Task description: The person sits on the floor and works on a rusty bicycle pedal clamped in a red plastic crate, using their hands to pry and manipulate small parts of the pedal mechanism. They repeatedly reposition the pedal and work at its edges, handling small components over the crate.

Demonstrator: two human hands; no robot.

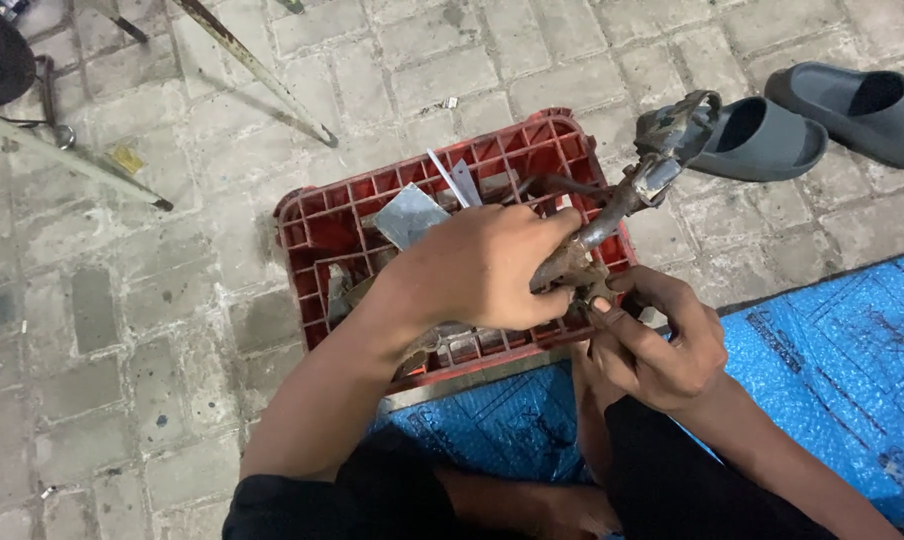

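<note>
I hold a rusty metal part [612, 215] above the red crate [307, 215], my left hand [492, 265] clamped around its shaft, my right hand [652, 345] pinching its lower end. A slip could drop it onto the crate's scrap. Right of the crate, sandals [762, 135] crowd the paving; left is open.

Bare paving [122, 330] left, crate [307, 215] ahead, sandals [772, 135] crowding right

One head-worn view looks steeply down, close over the lap; nearest edge perhaps cropped.
</note>
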